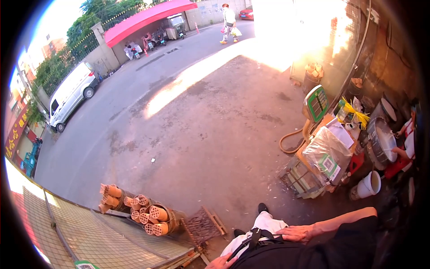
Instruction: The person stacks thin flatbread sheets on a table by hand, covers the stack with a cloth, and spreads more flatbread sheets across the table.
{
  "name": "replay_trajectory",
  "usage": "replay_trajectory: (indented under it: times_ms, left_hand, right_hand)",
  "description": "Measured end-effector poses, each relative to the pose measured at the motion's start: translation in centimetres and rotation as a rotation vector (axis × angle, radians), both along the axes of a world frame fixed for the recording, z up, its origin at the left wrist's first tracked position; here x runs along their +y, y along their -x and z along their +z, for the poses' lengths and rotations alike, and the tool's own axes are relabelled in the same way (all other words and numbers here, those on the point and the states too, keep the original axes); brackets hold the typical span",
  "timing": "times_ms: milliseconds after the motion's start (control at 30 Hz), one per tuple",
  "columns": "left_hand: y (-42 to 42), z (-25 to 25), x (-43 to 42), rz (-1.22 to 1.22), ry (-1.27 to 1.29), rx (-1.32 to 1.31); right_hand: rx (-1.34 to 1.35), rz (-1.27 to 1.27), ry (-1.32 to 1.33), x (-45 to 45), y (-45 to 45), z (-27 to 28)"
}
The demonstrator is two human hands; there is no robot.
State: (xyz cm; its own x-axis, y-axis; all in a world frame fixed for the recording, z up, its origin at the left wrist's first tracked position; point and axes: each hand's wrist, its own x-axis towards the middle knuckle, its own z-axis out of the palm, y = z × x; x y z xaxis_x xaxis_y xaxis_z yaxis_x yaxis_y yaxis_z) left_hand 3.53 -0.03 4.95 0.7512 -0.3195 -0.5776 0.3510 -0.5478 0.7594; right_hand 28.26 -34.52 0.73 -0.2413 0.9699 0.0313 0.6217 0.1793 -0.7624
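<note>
Far L: wht van | wire mesh | orange holed cyls, bundled | brn lattice rack beside cyls | my L hand, cut off, can't tell fingers | blk strap on my lap | my R hand by strap, fingers loosely out | grn scale | plastic-wrapped box | wht bucket

And there on the left, a red shop sign in bold yellow Chinese characters, 哈哈 seemingly among them, the rest blurred! Over right, a green-and-white card shows a QR code by the plastic sheet; another QR card, partly cut off, bottom left. The green scale panel: marks too small to read.
</note>
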Motion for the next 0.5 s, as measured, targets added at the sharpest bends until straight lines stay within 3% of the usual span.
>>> replay_trajectory:
  times_ms: [500]
  left_hand:
    - [0.2,-0.8,0.4,-0.004,0.001,-0.058]
  right_hand:
    - [-0.034,-0.019,0.061,-0.5,0.2,-0.3]
